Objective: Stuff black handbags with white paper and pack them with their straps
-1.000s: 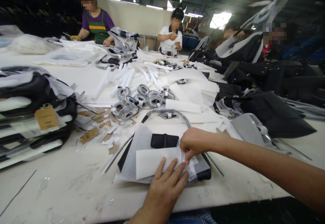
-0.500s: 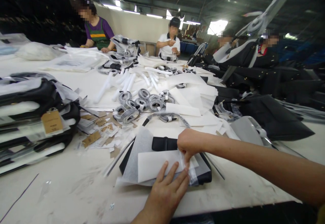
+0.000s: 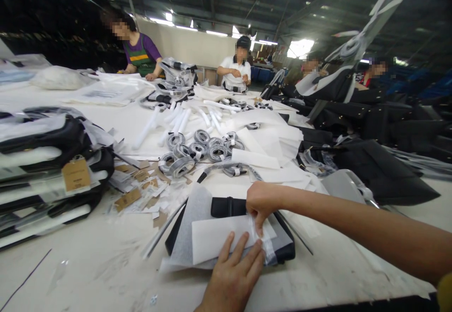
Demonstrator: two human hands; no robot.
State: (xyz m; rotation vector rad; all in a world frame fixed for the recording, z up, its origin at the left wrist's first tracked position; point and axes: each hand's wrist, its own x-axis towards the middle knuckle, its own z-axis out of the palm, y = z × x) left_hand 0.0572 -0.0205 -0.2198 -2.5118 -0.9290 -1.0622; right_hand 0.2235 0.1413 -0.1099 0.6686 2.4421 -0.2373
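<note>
A black handbag [image 3: 285,251] lies before me, partly covered by translucent tissue paper [image 3: 193,203] and a white foam sheet [image 3: 209,242]. My left hand [image 3: 235,269] rests flat with fingers spread on the foam sheet, its fingertips close to a clear plastic strip [image 3: 269,251]. Curled over the right end of the sheet, my right hand [image 3: 260,203] pinches the plastic strip; its thumb points down and the exact grip is partly hidden. A black strap tab [image 3: 222,207] shows just left of my right hand. The bag's handle [image 3: 235,167] arches behind it.
Wrapped strap coils [image 3: 197,151] and white foam tubes [image 3: 181,119] lie beyond the bag. Stacked black bags [image 3: 42,180] and loose paper tags [image 3: 127,200] are left. Black bags [image 3: 381,173] lie right. Several co-workers, one in a white shirt [image 3: 229,69], are at the far side.
The view has tilted slightly upward, so things sit a little lower. Both hands stay in nearly the same place on the bag.
</note>
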